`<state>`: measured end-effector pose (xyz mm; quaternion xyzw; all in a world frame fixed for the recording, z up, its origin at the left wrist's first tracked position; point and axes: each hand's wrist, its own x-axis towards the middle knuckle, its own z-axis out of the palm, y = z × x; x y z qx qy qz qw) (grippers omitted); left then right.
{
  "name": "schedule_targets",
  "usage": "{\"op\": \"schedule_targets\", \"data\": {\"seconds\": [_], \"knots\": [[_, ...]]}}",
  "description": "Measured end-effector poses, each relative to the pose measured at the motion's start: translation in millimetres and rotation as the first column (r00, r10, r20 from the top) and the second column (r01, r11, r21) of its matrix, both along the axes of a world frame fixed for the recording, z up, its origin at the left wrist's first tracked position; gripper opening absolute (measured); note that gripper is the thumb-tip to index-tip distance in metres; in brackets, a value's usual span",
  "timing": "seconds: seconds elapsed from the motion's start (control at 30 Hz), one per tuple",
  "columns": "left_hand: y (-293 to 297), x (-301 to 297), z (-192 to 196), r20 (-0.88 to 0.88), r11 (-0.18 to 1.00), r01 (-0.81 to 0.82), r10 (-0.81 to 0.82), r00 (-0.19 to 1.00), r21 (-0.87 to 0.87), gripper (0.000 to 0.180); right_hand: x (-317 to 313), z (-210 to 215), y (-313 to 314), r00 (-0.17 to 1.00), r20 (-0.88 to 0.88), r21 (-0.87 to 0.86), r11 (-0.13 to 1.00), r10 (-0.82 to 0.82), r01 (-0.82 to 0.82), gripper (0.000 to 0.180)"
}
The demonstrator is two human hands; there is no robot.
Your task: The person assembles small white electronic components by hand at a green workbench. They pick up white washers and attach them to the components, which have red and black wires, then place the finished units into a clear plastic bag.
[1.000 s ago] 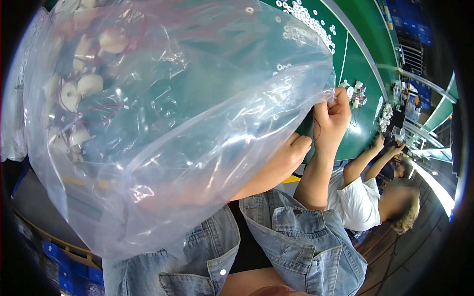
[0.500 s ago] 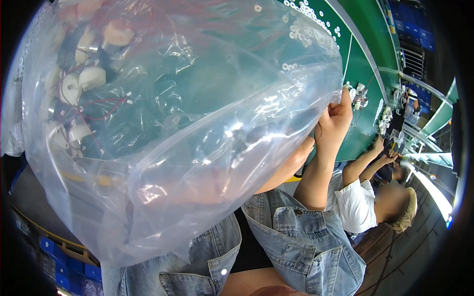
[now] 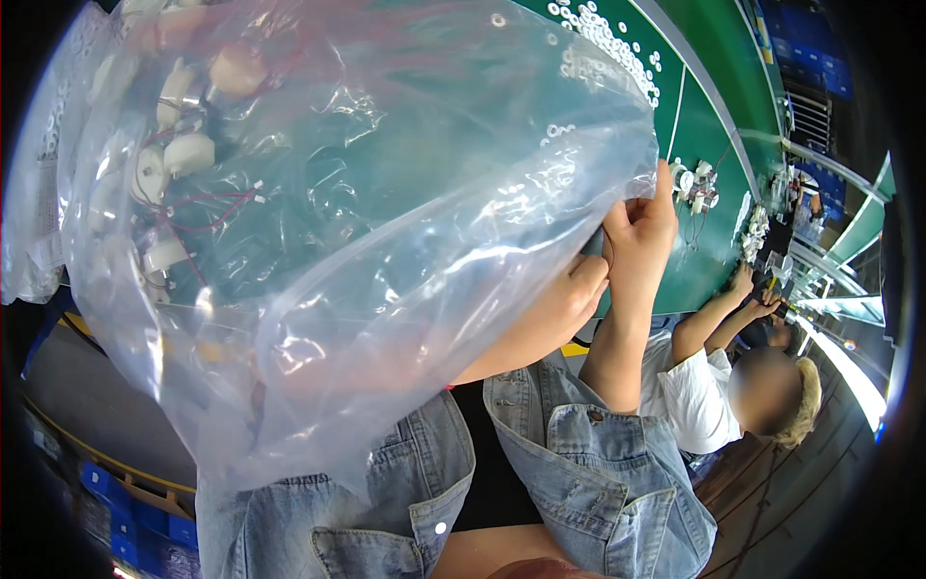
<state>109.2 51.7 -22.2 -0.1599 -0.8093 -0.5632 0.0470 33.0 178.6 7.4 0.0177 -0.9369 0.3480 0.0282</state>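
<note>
A large clear plastic bag spreads across most of the view in front of me. My right hand pinches the bag's right edge, with the index finger pointing up along it. Just left of it, my left hand is closed, its thumb close to my right wrist; what its fingers hold, if anything, is hidden. The bag covers my left forearm. Through the film at left show several white round parts with thin red wires; I cannot tell whether they lie inside the bag or behind it.
Beyond the bag lies a green worktop. Small white rings are scattered at its far side, and wired white parts lie to the right. A co-worker in a white shirt works at right. Blue bins stand lower left.
My right hand and the bag's edge have shifted slightly left. My left hand shows more fully, a little lower. The bag's left side and the white parts appear slightly farther right.
</note>
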Motion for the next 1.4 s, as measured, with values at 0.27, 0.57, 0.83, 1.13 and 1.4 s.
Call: {"op": "schedule_targets", "data": {"seconds": [0.27,0.57,0.83,1.13,1.4], "knots": [[-4.5,-3.0,10.2,-0.016,0.992,-0.034,0.036,0.999,0.121,0.011,-6.6,9.6,-2.3,0.995,0.098,-0.025,0.999,0.033,-0.031,0.025],[-6.6,-6.5,20.2,0.018,0.997,0.006,-0.008,1.000,0.076,0.024,0.8,-9.5,44.1,0.968,-0.158,0.064,0.976,-0.196,0.208,0.016],[-8.9,-7.5,17.6,-0.021,0.999,0.030,-0.030,0.999,-0.011,0.020,-38.1,-11.0,57.3,0.860,-0.440,0.596,0.800,0.259,0.064,0.027],[-53.6,7.3,50.2,-0.195,0.990,0.116,-0.131,0.972,-0.084,0.020,-44.5,-4.4,67.9,0.850,-0.513,0.640,0.713,0.119,0.286,0.032],[-117.0,21.4,111.5,0.177,0.729,-0.279,0.480,0.859,-0.625,0.019,20.0,53.1,-78.7,0.550,-0.436,-0.099,0.569,0.712,-0.816,0.027]]}}
